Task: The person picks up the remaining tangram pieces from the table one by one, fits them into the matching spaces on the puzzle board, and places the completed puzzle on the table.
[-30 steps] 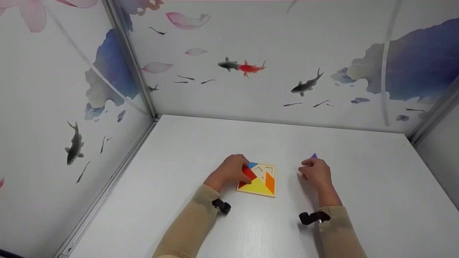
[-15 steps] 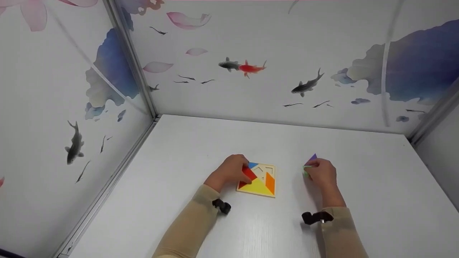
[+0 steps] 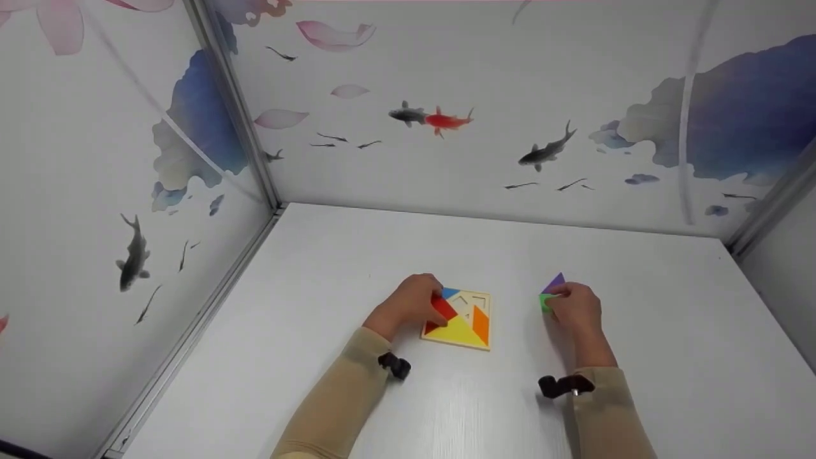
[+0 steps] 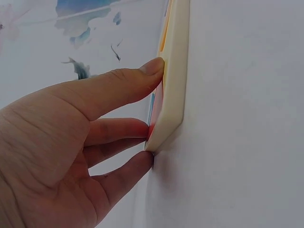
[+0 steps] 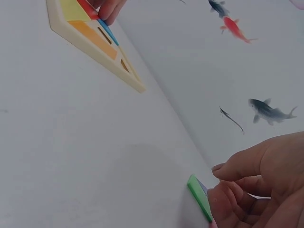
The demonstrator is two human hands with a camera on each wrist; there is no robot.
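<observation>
A tangram puzzle [image 3: 456, 331] lies on the white table, its pale frame filled partly with yellow, red, orange and blue pieces. Bare recesses show near its upper right corner. My left hand [image 3: 411, 303] grips its left side, thumb [image 4: 152, 66] on top and other fingers at the edge. To the right, my right hand [image 3: 577, 309] is at a green piece [image 3: 546, 303] and a purple triangle [image 3: 553, 284] on the table. The right wrist view has its fingers curled beside the green piece [image 5: 199, 197], partly covering it; whether they pinch anything is hidden. A sliver of pink shows below.
Behind the table [image 3: 357, 236] stands a white wall [image 3: 446, 172] printed with fish and petals. A similar panel [image 3: 76, 159] rises on the left, joined at a metal corner post [image 3: 233, 108]. Each wrist carries a small black camera mount [image 3: 395, 366].
My right hand has shifted slightly right, uncovering the green piece and more of the purple triangle. My left hand and the tangram puzzle have stayed in place.
</observation>
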